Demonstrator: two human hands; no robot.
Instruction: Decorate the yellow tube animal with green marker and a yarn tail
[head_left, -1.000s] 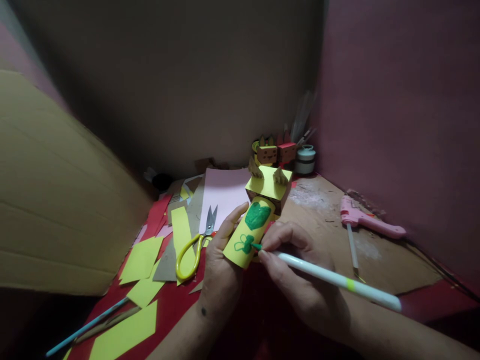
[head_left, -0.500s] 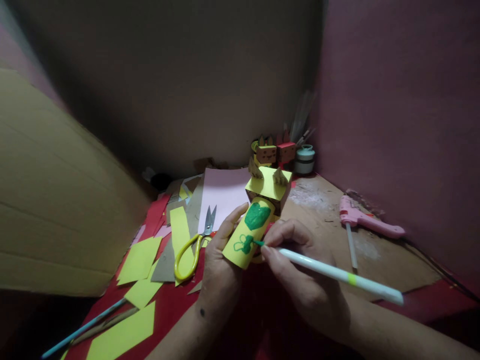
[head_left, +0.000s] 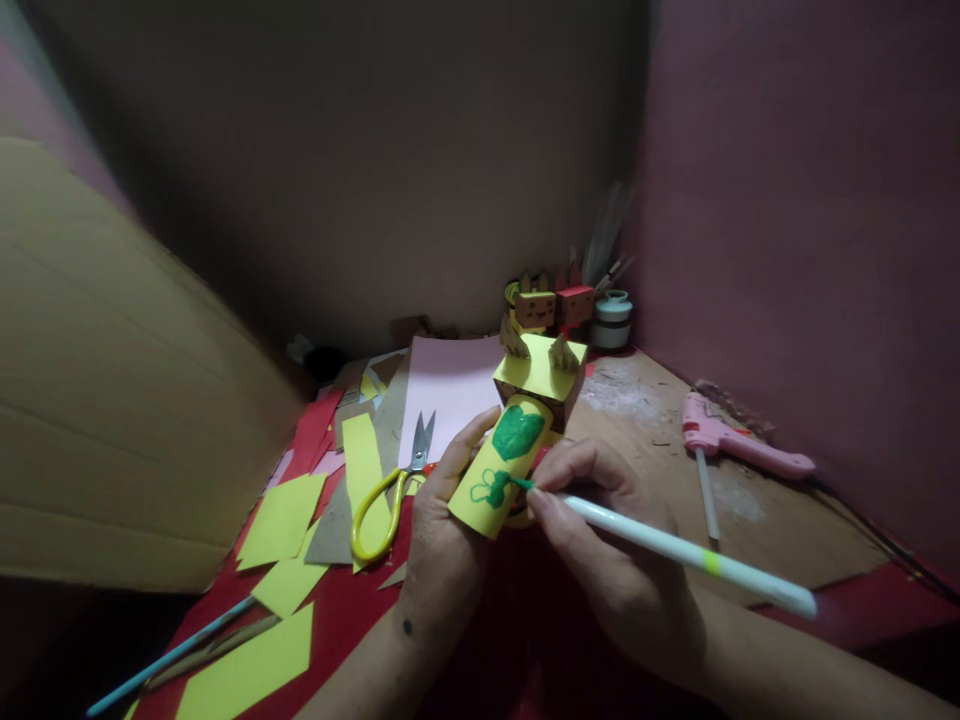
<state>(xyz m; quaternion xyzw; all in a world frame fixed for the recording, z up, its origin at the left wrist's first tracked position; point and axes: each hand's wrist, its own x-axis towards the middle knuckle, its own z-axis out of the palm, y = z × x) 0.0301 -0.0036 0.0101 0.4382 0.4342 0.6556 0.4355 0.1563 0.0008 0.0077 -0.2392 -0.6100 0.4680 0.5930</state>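
My left hand is wrapped round a yellow paper animal figure with a tube body and a boxy head bearing two cardboard ears. On the tube are a filled green heart and, below it, a green flower outline, partly coloured in. A white felt-tip pen with a green tip is pinched in my right hand. Its tip touches the tube or sits right beside the flower. Yellow-handled scissors lie just left of my left hand, blades pointing away.
Yellow paper pieces and cardboard scraps lie at left, by a blue stick. A pink sheet lies behind the figure. Two similar figures and a small pot stand at the back. A pink glue gun lies right.
The whole view has shifted slightly. My hands keep their grip on the figure and the pen; the pen tip has barely moved at the flower.
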